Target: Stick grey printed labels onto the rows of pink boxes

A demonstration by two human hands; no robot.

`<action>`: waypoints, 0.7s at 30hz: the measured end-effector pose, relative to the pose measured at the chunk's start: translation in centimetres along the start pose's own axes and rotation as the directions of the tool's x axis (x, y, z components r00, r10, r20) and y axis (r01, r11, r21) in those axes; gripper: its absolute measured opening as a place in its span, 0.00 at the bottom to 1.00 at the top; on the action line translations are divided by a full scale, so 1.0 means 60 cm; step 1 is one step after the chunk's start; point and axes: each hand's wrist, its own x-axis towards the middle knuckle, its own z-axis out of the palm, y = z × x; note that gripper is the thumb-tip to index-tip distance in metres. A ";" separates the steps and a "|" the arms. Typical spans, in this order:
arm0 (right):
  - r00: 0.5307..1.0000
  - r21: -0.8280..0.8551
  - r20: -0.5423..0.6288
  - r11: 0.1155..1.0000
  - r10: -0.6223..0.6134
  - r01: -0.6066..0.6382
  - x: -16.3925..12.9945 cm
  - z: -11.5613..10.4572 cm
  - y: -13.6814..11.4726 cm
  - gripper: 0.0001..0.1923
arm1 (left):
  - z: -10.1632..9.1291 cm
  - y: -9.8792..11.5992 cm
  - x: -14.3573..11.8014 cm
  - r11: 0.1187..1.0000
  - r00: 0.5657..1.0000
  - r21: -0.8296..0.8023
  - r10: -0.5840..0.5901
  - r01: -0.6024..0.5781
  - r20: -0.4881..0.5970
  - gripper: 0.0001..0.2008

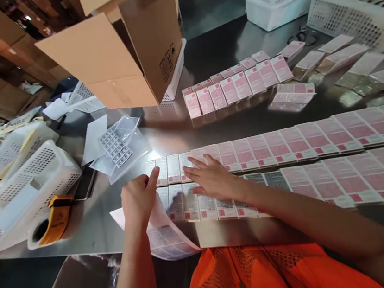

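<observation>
My left hand [138, 198] is closed at the left end of two rows of boxes, thumb pointing up. It grips a sheet of clear stickers [171, 241], which curls down over the table's front edge. My right hand [213, 176] lies palm down across the boxes, fingers spread, touching the tops in the back row. The small pink and white boxes [263, 150] lie side by side in that row. A front row of similar boxes [336, 180] runs alongside, with red square marks at the near ends. Part of this row is hidden under my right forearm.
An open cardboard carton [127, 72] stands at the back. Behind the rows is another group of pink boxes [234, 87]. Printed label sheets [116, 147] lie left of centre. White baskets [58, 167] and an orange tape dispenser [57, 219] occupy the left; white crates [280, 9] stand back right.
</observation>
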 end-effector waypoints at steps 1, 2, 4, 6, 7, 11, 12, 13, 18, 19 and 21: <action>1.000 0.037 -0.022 0.999 0.020 -0.019 -0.002 0.000 -0.012 0.17 | -0.010 -0.002 -0.014 1.000 0.998 -0.009 -0.016 0.015 -0.067 0.29; 0.997 0.111 -0.055 0.993 0.045 -0.038 -0.002 -0.005 -0.028 0.18 | -0.017 -0.001 -0.029 1.000 0.990 -0.022 -0.019 0.016 -0.141 0.28; 0.994 0.377 -0.083 0.925 0.077 -0.040 -0.002 -0.019 -0.066 0.28 | -0.025 0.010 -0.054 0.999 0.963 -0.046 0.009 -0.022 -0.268 0.27; 0.998 0.691 -0.004 0.722 0.056 -0.038 -0.002 -0.030 -0.102 0.36 | -0.028 0.024 -0.073 0.994 0.941 -0.076 0.052 -0.082 -0.334 0.26; 0.997 0.789 0.016 0.612 0.074 -0.058 -0.002 -0.032 -0.117 0.34 | -0.030 0.027 -0.079 0.989 0.926 -0.103 0.061 -0.107 -0.373 0.26; 0.967 0.902 -0.024 0.422 0.253 -0.088 -0.013 -0.026 -0.130 0.22 | -0.041 -0.013 -0.094 0.928 0.743 -0.316 -0.067 -0.200 -0.666 0.16; 0.964 0.906 -0.034 0.416 0.263 -0.081 -0.017 -0.025 -0.125 0.22 | -0.041 -0.034 -0.096 0.876 0.700 -0.414 -0.133 -0.249 -0.702 0.21; 0.966 0.907 -0.037 0.415 0.257 -0.076 -0.021 -0.024 -0.120 0.22 | -0.039 -0.056 -0.097 0.791 0.730 -0.541 -0.184 -0.288 -0.658 0.28; 0.958 0.804 -0.112 0.590 0.264 -0.069 -0.031 -0.022 -0.117 0.18 | -0.004 -0.122 -0.110 0.181 0.993 -0.980 0.069 0.081 0.094 0.37; 0.936 0.724 -0.210 0.688 0.283 -0.045 -0.030 -0.021 -0.123 0.17 | 0.003 -0.122 -0.117 0.161 0.991 -0.980 0.037 0.119 0.126 0.31; 0.856 0.504 -0.449 0.864 0.258 0.004 -0.030 -0.021 -0.136 0.16 | 0.012 -0.115 -0.130 0.183 0.994 -0.979 -0.082 0.087 0.073 0.19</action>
